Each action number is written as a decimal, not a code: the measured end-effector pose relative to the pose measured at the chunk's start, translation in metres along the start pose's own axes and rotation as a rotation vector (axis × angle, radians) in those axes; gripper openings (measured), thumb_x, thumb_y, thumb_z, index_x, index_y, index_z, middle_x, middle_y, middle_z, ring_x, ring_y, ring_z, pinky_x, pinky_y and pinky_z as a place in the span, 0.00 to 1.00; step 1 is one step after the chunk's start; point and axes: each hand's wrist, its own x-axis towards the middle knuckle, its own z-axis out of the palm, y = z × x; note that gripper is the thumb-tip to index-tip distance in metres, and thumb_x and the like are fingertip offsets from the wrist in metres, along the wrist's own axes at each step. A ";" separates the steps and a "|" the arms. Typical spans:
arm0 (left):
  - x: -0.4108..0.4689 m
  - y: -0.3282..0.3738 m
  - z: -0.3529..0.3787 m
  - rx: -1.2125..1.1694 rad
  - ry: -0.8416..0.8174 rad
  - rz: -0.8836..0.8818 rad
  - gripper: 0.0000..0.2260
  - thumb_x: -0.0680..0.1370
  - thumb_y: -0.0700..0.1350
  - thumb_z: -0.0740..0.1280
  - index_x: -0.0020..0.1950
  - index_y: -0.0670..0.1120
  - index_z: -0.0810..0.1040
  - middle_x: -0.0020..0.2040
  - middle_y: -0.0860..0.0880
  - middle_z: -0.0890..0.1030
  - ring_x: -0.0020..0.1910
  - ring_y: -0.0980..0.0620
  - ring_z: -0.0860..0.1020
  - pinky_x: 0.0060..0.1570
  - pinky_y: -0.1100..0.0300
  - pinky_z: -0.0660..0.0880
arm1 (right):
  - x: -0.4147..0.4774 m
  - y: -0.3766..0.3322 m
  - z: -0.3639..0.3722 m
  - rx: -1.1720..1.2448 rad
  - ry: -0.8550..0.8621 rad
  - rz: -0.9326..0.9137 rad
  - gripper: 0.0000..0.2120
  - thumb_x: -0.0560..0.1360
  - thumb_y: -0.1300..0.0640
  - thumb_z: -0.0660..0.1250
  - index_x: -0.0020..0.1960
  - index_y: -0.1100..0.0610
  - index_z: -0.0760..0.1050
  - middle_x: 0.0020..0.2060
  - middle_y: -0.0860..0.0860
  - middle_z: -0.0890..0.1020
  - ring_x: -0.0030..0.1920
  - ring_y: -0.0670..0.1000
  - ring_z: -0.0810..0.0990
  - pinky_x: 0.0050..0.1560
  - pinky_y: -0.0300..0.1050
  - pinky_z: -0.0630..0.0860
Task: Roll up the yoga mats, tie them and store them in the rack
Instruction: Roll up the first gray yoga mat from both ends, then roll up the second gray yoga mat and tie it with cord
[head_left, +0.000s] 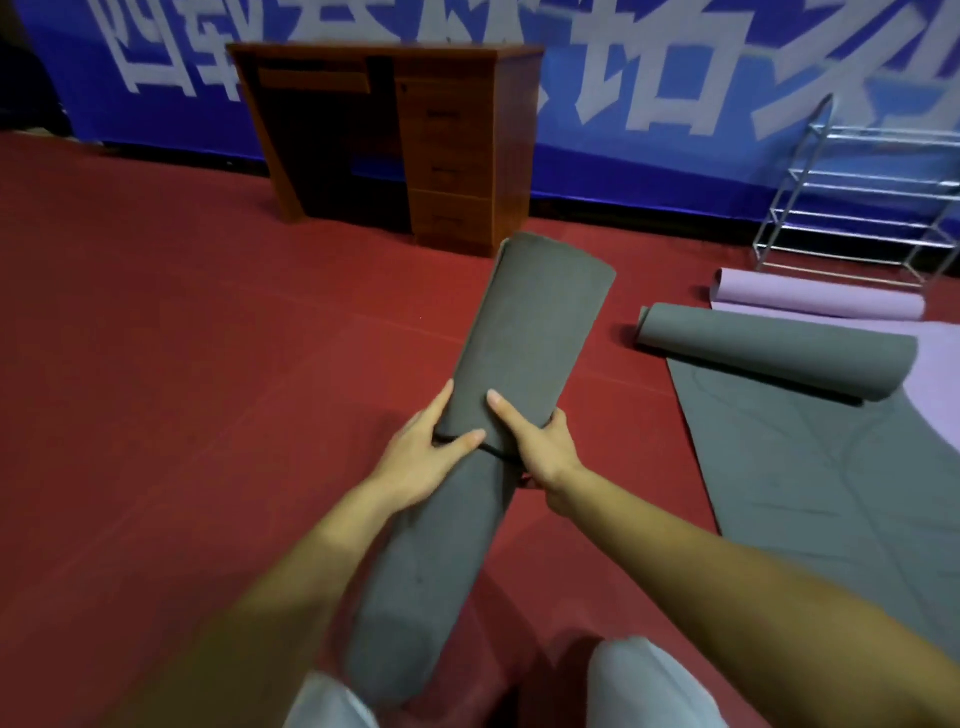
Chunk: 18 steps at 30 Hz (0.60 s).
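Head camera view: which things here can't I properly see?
Black strap: head view, mostly covered by the left hand and right hand; knotted or not, cannot tell.
Rolled grey mat: near end dim, partly behind a knee.
Rack: cut off by the right edge.
Banner lettering: cut off by the top edge, blurred.

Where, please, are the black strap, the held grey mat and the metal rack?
black strap (503, 453): head view, its exposed middle stretch.
held grey mat (524, 332): head view, upper half.
metal rack (878, 178): head view, middle shelf rail.
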 end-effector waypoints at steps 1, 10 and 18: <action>0.003 -0.010 -0.004 0.049 -0.023 -0.013 0.47 0.66 0.73 0.67 0.82 0.62 0.57 0.78 0.55 0.68 0.75 0.55 0.68 0.74 0.56 0.66 | 0.000 0.006 0.010 0.006 0.008 0.070 0.51 0.53 0.26 0.80 0.68 0.48 0.68 0.59 0.45 0.81 0.57 0.52 0.83 0.60 0.59 0.81; 0.005 -0.174 0.020 0.312 -0.139 -0.378 0.43 0.71 0.76 0.63 0.81 0.66 0.53 0.79 0.50 0.68 0.76 0.44 0.68 0.73 0.49 0.66 | 0.035 0.160 0.085 -0.076 -0.193 0.453 0.35 0.78 0.27 0.57 0.73 0.52 0.69 0.64 0.52 0.78 0.50 0.55 0.84 0.45 0.53 0.85; -0.019 -0.264 0.081 0.675 0.098 -0.297 0.38 0.76 0.72 0.57 0.82 0.58 0.54 0.82 0.44 0.57 0.80 0.38 0.56 0.76 0.40 0.58 | 0.049 0.269 0.062 -0.650 -0.412 0.199 0.29 0.84 0.38 0.55 0.83 0.42 0.54 0.81 0.48 0.63 0.81 0.51 0.60 0.80 0.44 0.56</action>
